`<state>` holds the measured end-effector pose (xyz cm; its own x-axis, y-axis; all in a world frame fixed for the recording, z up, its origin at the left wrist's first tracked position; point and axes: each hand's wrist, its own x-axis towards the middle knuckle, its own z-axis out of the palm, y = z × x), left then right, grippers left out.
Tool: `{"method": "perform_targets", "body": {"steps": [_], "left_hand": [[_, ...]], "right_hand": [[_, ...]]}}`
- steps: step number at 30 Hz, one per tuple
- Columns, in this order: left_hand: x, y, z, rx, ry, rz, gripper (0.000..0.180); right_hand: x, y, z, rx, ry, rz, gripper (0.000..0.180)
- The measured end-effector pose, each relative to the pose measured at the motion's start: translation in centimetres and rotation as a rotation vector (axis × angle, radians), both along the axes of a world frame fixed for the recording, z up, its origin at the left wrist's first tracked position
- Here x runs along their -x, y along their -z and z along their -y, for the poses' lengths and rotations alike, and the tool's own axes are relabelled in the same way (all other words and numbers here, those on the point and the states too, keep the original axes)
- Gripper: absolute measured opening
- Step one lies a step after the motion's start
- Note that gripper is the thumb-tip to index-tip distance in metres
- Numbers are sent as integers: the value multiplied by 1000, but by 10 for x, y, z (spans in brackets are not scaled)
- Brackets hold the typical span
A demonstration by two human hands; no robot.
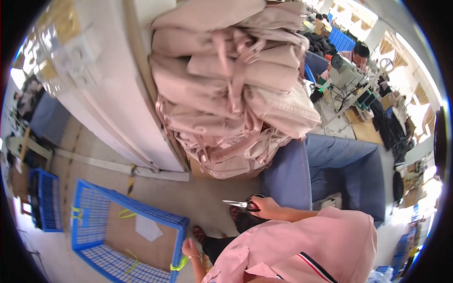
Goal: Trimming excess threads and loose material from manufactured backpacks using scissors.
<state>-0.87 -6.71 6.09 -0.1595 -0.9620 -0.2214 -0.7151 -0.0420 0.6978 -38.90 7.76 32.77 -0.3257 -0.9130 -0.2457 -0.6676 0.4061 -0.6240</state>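
My right hand [265, 207] is closed round the black handles of a pair of scissors [236, 203]. Their silver blades point left, slightly parted, over the floor. Lower down, my left hand [190, 248] is at the right-hand rim of a blue plastic crate [134, 200], its fingers curled against the edge. Brown cardboard [120, 226] lines the crate's bottom, with a whitish sheet [148, 228] lying on it. Yellow-green straps [179, 264] are tied at several places on the crate's sides.
Ahead rises a tall pile of pink bags [226, 85] beside a white pillar [108, 94]. At right stands a grey-blue fabric-lined bin [288, 174] with something pale inside. Beyond it a person [359, 54] sits at a sewing machine [347, 70]. Another blue crate [46, 200] is at far left.
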Motion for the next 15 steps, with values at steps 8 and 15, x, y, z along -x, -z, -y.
{"method": "perform_targets", "body": {"steps": [8, 15], "left_hand": [[304, -447, 170, 929, 452, -583, 16], [483, -645, 235, 1408, 547, -394, 74]], "right_hand": [[30, -26, -63, 249, 389, -60, 28], [55, -43, -99, 391, 541, -84, 28]]}}
